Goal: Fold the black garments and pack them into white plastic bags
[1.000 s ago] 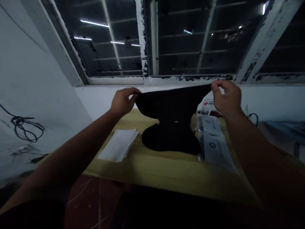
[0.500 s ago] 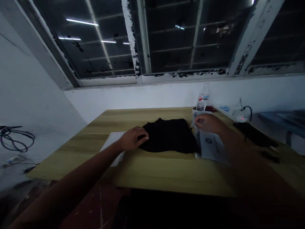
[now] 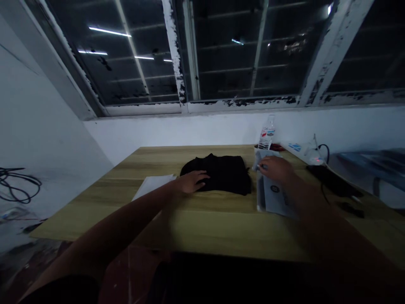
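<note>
- Found black folded cloth [image 3: 226,175] lying flat on the pale wood-grain surface [image 3: 221,228]; taken as landmark.
- Observed left hand [image 3: 192,181] resting on the cloth's left part, grip wide, fingers spread.
- Observed right hand [image 3: 276,168] right of the cloth, touching grey-white printed flat packets [image 3: 274,200]; fingers curled, cannot tell whether grip is closed on one.
- Noted white flat rectangular sheets [image 3: 150,185] left of the cloth, partly covered by left forearm.
- Recorded clear plastic labelled bottle [image 3: 266,134] upright, beyond and right of the cloth.
</note>
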A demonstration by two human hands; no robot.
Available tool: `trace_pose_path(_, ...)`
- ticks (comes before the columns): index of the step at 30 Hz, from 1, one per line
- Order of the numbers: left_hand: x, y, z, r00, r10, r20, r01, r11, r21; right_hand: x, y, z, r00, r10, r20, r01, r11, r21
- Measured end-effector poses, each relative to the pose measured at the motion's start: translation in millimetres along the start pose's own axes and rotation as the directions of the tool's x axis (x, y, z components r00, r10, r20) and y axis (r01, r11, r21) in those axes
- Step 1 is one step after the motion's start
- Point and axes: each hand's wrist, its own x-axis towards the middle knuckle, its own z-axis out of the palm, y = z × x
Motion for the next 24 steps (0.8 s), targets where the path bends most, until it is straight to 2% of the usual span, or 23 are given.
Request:
trace_pose_path(2, -0.8, 4.1, -10.5, 1.000, 0.001, -0.024, -0.001, 1.000, -0.011, 3.3, -2.0, -10.7, 0.991, 0.097, -0.091, -0.100, 0.995, -0.031)
trace_pose_path(3, -1.7, 9.5, -17.2, 0.998, 0.024, -0.060, -0.025, 1.000, -0.016, 5.7, -4.0, -19.2, 0.973, 0.152, -0.174, -0.160, 0.987, -0.030)
trace_pose_path(4, -2.6, 17.0, -25.2, 0.992, 0.060, -0.111, -0.063, 0.998, -0.023, 8.7, -6.9, -29.9, 0.941, 0.197, -0.274, -0.209, 0.978, -0.015)
trace_pose_path(5, -3.2, 26.1, -34.6, 0.979, 0.101, -0.177, -0.109, 0.994, -0.033, 12.3, -10.9, -42.8, 0.888, 0.238, -0.393, -0.252, 0.968, 0.016)
trace_pose_path(7, -3.1, 47.6, -57.3, 0.924, 0.168, -0.344, -0.200, 0.978, -0.059, 21.0, -21.8, -73.5, 0.792, 0.231, -0.566, -0.227, 0.971, 0.078)
trace_pose_path(9, -0.8, 69.7, -83.0, 0.831, 0.171, -0.529, -0.263, 0.959, -0.103, 29.6, -35.7, -106.0, 0.726, 0.215, -0.653, -0.159, 0.977, 0.145)
trace_pose_path(10, 0.9, 79.8, -95.9, 0.761, 0.120, -0.638, -0.266, 0.954, -0.138, 33.0, -43.3, -120.8, 0.724, 0.233, -0.649, -0.122, 0.970, 0.211)
trace_pose_path(12, 4.0, 96.6, -119.8, 0.591, 0.018, -0.806, -0.332, 0.916, -0.223, 36.4, -59.2, -144.0, 0.784, 0.332, -0.525, -0.087, 0.896, 0.436)
trace_pose_path(13, 5.0, 103.5, -130.2, 0.509, -0.039, -0.860, -0.369, 0.893, -0.259, 36.2, -67.3, -151.7, 0.828, 0.355, -0.433, -0.067, 0.830, 0.553)
trace_pose_path(14, 5.4, 109.5, -139.3, 0.448, -0.088, -0.890, -0.397, 0.872, -0.287, 34.9, -75.4, -156.6, 0.870, 0.358, -0.340, -0.051, 0.751, 0.658)
trace_pose_path(15, 5.2, 115.1, -146.8, 0.413, -0.123, -0.902, -0.414, 0.857, -0.306, 32.8, -83.5, -159.2, 0.907, 0.329, -0.262, -0.034, 0.678, 0.734)
trace_pose_path(16, 4.3, 120.4, -152.5, 0.410, -0.138, -0.902, -0.415, 0.852, -0.319, 30.4, -91.5, -159.9, 0.940, 0.276, -0.203, -0.014, 0.624, 0.781)
trace_pose_path(17, 3.0, 125.8, -156.3, 0.434, -0.133, -0.891, -0.406, 0.854, -0.325, 28.0, -99.4, -159.2, 0.962, 0.215, -0.170, 0.011, 0.591, 0.806)
trace_pose_path(19, 0.2, 136.7, -158.2, 0.536, -0.083, -0.840, -0.375, 0.868, -0.325, 24.0, -114.3, -156.0, 0.988, 0.073, -0.139, 0.073, 0.573, 0.816)
trace_pose_path(21, -1.5, 146.5, -154.2, 0.645, -0.028, -0.763, -0.339, 0.885, -0.320, 21.8, -126.8, -153.1, 0.992, -0.058, -0.111, 0.124, 0.571, 0.811)
trace_pose_path(22, -1.6, 150.3, -151.1, 0.684, -0.011, -0.729, -0.324, 0.891, -0.318, 21.3, -131.9, -152.2, 0.990, -0.110, -0.091, 0.138, 0.568, 0.811)
trace_pose_path(24, -0.9, 154.5, -145.0, 0.718, 0.005, -0.696, -0.311, 0.897, -0.314, 21.3, -139.1, -151.3, 0.983, -0.177, -0.052, 0.147, 0.579, 0.802)
